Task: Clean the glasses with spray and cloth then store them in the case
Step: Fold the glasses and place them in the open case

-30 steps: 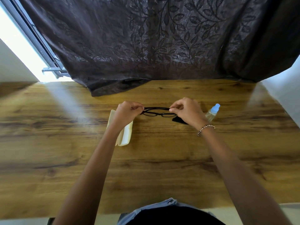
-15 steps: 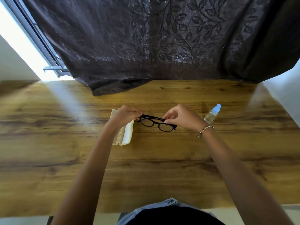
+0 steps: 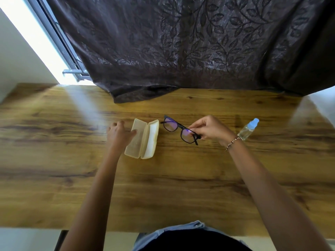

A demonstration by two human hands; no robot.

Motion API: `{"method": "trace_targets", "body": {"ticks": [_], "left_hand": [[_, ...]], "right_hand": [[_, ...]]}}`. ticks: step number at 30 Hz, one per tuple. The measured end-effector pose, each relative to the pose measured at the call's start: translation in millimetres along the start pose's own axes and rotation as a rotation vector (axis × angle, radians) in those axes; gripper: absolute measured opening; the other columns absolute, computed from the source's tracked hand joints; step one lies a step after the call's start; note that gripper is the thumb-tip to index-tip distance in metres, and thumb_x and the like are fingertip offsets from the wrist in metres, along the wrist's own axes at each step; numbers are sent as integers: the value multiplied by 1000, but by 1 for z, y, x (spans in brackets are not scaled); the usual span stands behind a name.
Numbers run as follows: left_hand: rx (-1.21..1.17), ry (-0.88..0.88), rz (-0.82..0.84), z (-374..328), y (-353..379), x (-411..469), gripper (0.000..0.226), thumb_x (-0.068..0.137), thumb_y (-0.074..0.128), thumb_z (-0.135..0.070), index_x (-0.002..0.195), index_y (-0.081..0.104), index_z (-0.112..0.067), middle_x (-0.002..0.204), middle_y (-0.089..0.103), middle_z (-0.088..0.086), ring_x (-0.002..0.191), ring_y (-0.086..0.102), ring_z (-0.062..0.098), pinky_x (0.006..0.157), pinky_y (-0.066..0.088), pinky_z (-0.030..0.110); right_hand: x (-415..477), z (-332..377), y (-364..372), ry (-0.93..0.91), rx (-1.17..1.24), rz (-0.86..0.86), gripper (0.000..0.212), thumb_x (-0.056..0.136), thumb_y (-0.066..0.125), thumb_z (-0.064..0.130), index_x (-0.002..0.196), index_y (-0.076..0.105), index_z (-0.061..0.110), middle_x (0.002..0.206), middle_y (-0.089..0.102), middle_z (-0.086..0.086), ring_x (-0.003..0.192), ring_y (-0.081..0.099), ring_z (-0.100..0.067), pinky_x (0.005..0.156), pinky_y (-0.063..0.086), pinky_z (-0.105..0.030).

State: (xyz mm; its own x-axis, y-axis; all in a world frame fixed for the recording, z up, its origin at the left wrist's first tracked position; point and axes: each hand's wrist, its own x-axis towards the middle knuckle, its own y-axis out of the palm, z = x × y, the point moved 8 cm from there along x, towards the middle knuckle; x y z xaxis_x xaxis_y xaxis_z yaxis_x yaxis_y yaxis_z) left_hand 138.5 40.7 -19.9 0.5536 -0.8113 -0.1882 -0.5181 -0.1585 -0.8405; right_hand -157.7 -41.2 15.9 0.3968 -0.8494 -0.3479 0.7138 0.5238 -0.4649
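Note:
Black-framed glasses (image 3: 178, 128) with folded temples hang just above the wooden table (image 3: 163, 187), tilted, with my right hand (image 3: 210, 128) pinching their right end. A cream glasses case (image 3: 142, 139) lies open on the table just left of them. My left hand (image 3: 119, 134) rests at the case's left half, thumb touching its inner edge, fingers apart. A small clear spray bottle (image 3: 248, 130) with a pale blue cap lies on the table to the right of my right wrist. No cloth is visible.
A dark leaf-patterned curtain (image 3: 181, 48) hangs over the table's far edge. A bright window frame (image 3: 59, 44) is at the upper left. White walls flank the table on both sides.
My left hand let go of the glasses and moved left onto the case. The right hand alone now holds the glasses, which have tilted and shifted slightly right.

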Motion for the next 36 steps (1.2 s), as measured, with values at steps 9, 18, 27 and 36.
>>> {"method": "trace_targets", "body": {"ticks": [9, 18, 27, 36], "left_hand": [[-69, 55, 84, 8, 9, 0, 24, 84, 65, -18, 106, 70, -11, 107, 69, 8, 97, 64, 26, 86, 54, 42], [-36, 409, 166, -72, 26, 2, 24, 87, 67, -25, 108, 70, -13, 105, 71, 2, 94, 63, 14, 85, 49, 24], [-47, 525, 250, -119, 53, -6, 25, 84, 69, -23, 108, 70, -14, 106, 71, 2, 91, 60, 9, 82, 43, 18], [-85, 536, 277, -124, 59, -5, 28, 82, 71, -23, 108, 71, -13, 110, 70, 2, 101, 63, 15, 93, 46, 25]], "right_hand": [[11, 16, 6, -15, -167, 46, 10, 85, 69, 16, 92, 76, 17, 88, 74, -2, 91, 68, -22, 78, 57, -39], [12, 12, 5, 41, -158, 155, 12, 84, 65, 8, 90, 75, 9, 70, 69, -10, 72, 49, -22, 57, 33, -26], [20, -8, 17, 251, 18, 279, 22, 85, 68, 5, 106, 69, -1, 100, 72, -16, 66, 67, -11, 56, 54, -19], [33, -16, 21, 250, -101, 213, 11, 81, 74, 9, 92, 71, 8, 91, 71, -2, 85, 65, -9, 69, 54, -20]]}}
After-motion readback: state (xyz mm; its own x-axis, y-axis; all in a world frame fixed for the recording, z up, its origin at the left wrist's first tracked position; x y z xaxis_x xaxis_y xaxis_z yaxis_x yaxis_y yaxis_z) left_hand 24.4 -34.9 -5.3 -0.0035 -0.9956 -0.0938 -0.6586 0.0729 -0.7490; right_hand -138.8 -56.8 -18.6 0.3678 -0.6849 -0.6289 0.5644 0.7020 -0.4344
